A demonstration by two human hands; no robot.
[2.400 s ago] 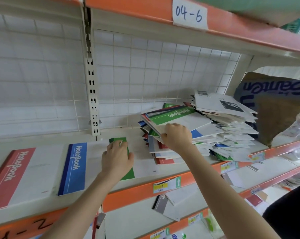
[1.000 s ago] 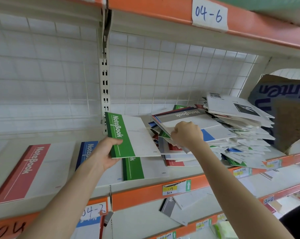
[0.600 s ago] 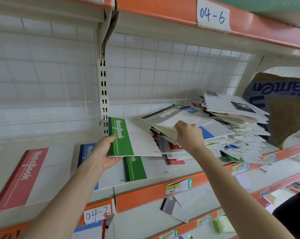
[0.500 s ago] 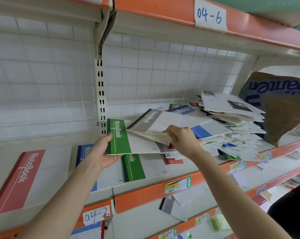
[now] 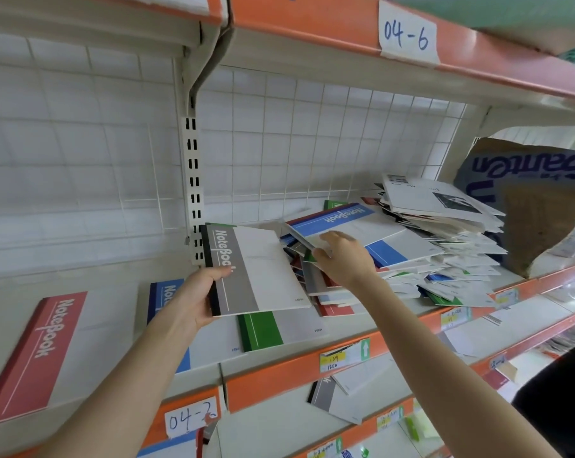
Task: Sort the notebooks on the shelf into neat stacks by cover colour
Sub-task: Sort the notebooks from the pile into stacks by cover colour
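Over the shelf (image 5: 279,381), just right of its slotted upright (image 5: 193,193), holding a grey notebook (image 5: 256,269) aloft in the left hand (image 5: 193,302): gripped at the near end of the spine, thumb curled onto the grey band, fingers out of sight underneath. Held nearly flat and clear of the boards, long axis running from near to far, black spine and grey band on the left, white field on the right, title reading along the band. Possibly holding a second book under it, to judge by a green sliver at the far edge, though too little visible to be sure. Reaching with the right hand (image 5: 345,259) to the loose pile (image 5: 444,259) at the right end of the same shelf and pinching the near left corner of a blue-banded notebook (image 5: 362,226) on top, fingers on the white cover, thumb under the edge. Set crosswise there, long axis left to right and rising to the right, band along the far side, title upside down from this side. Laid flat on the boards below and left of the grey one, side by side with long axes front to back and bands on the left: a red notebook (image 5: 38,352) farthest left, a blue notebook (image 5: 162,292) partly behind the left wrist, a green notebook (image 5: 263,332) just under the grey one's near edge. Behind, a white wire grid (image 5: 312,143); beyond the pile, a torn cardboard box (image 5: 537,219); overhead, a paper label (image 5: 406,31) marked 04-6.
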